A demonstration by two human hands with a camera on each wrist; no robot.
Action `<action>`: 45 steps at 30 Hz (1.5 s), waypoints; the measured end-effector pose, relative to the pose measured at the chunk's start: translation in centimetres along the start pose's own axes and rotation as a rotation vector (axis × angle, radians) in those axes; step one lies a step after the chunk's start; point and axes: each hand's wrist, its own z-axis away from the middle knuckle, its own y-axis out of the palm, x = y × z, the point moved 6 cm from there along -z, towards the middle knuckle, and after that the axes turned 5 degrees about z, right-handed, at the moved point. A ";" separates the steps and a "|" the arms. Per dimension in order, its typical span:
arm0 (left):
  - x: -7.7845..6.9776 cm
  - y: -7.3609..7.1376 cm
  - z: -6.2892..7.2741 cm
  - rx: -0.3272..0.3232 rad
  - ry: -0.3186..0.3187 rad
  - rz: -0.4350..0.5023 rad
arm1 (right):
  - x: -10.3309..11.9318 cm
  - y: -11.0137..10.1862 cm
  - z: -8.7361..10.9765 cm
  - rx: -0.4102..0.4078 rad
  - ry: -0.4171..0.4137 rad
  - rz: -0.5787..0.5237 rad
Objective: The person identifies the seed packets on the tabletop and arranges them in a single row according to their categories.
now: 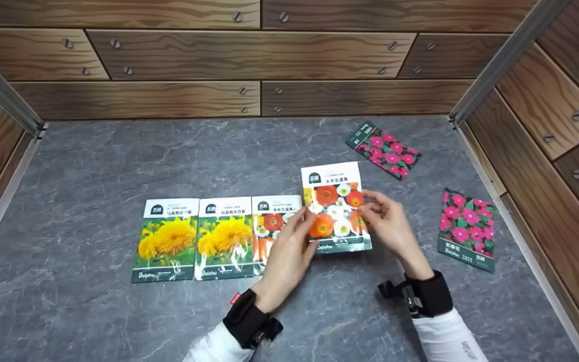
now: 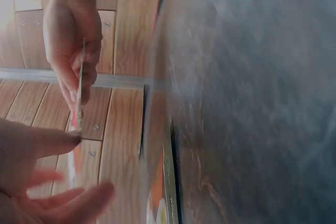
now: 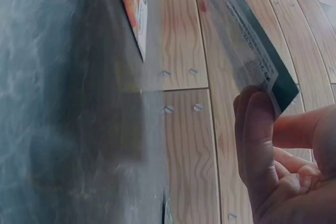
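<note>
My right hand (image 1: 392, 229) pinches the right edge of a seed packet (image 1: 337, 201) with orange and white flowers, thumb on one face and fingers on the other. The packet is held above the table, and its printed back (image 3: 244, 40) shows in the right wrist view. At the packet's left edge is my left hand (image 1: 289, 256), its thumb and fingers parted around that edge. In the left wrist view one fingertip (image 2: 71, 139) meets the edge. A second orange-and-white packet (image 1: 269, 221) lies on the table, partly covered by the left hand.
Two yellow-flower packets (image 1: 166, 241) (image 1: 224, 239) lie side by side left of the hands. One pink-flower packet (image 1: 387, 151) lies slanted at the back right, another (image 1: 467, 229) to the right. Wood-patterned walls (image 1: 179, 55) border the grey marbled table (image 1: 93, 161).
</note>
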 end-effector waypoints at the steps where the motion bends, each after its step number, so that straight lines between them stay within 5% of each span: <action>1: -0.2 0.2 0.0 0.023 0.034 -0.047 | -0.2 -0.1 -0.1 0.006 0.003 0.006; 9: -0.2 1.8 -0.2 0.221 0.163 -0.276 | -1.3 -0.6 -0.8 0.037 -0.024 0.119; 23: -0.4 3.4 0.2 0.362 0.206 -0.440 | -2.8 0.7 -0.6 0.201 0.083 0.217; 35: -0.7 3.5 0.3 0.323 0.275 -0.525 | -2.3 1.9 0.0 0.143 -0.007 0.524; 45: -1.0 3.3 0.6 0.279 0.311 -0.530 | -2.3 2.6 0.0 0.130 -0.049 0.633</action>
